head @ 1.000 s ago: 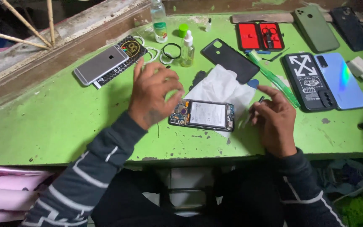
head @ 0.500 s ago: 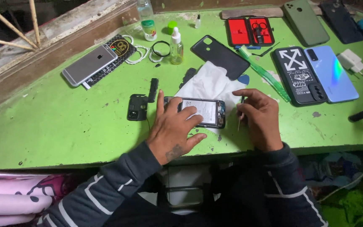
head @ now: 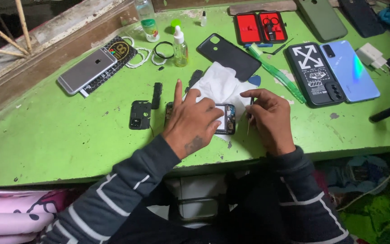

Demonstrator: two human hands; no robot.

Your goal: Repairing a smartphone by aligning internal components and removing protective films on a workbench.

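**Opened phone on the green bench**

I see the opened phone [head: 222, 119] lying near the front edge of the green table [head: 46, 149], my left hand [head: 192, 122] pressed flat over it, fingers spread. Just right of the phone, my right hand [head: 267, 115] pinches a thin tool [head: 249, 124]. Behind the phone lies a white cloth [head: 220, 83]; left of it, a small black part [head: 140, 115]. Beyond runs a worn wooden ledge [head: 46, 40].
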